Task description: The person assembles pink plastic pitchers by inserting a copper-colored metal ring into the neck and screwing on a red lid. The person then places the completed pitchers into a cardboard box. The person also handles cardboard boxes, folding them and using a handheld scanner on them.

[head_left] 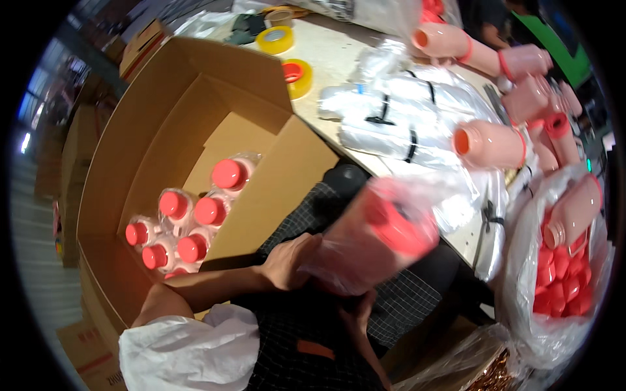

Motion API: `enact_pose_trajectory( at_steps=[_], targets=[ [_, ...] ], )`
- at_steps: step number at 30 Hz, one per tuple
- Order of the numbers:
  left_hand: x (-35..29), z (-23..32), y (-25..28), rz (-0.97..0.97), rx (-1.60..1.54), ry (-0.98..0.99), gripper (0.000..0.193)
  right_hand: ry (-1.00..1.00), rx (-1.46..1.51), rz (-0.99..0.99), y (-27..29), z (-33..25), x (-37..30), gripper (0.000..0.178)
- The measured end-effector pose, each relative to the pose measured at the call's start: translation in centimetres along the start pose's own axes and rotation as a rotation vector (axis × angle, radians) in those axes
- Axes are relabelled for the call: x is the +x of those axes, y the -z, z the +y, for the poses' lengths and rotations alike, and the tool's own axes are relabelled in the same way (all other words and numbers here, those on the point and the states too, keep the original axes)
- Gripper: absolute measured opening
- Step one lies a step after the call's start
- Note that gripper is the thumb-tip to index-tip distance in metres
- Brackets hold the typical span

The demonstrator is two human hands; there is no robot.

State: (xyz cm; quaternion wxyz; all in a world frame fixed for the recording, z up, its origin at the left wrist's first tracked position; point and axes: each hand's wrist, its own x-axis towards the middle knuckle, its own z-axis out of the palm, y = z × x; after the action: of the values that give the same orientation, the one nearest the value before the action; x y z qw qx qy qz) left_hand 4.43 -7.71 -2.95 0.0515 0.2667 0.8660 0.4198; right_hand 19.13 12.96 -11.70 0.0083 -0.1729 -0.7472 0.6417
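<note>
A pink plastic bottle (365, 234) with a red end hangs tilted over my lap inside a clear plastic bag (450, 189), slightly smeared by motion. My left hand (290, 260) is closed on its near left end, where the bag is bunched. Against the underside of the bottle is my right hand (358, 313), its fingers mostly hidden behind it. To my left stands an open cardboard box (261, 202). Several bagged pink bottles with red caps (210, 211) stand upright in it.
The white table (326, 39) holds tape rolls (275, 40), bundled clear plastic bags (385, 133) with black ties and loose pink bottles (492, 144). A plastic sack of red caps (564, 280) stands at right. A bottle without a cap (575, 208) lies on that sack.
</note>
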Motion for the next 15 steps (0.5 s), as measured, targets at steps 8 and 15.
enact_pose_trajectory(
  at_steps=[8, 15],
  targets=[
    [-5.0, -1.7, 11.3, 0.525, 0.59, 0.334, 0.033, 0.448, -0.329, -0.474, -8.5, -19.9, 9.1, 0.084],
    [0.5, -18.7, 27.5, 0.241, 0.042, 0.641, 0.03, 0.578, 0.141, -0.814, -17.1, -25.6, 13.1, 0.076]
  ],
)
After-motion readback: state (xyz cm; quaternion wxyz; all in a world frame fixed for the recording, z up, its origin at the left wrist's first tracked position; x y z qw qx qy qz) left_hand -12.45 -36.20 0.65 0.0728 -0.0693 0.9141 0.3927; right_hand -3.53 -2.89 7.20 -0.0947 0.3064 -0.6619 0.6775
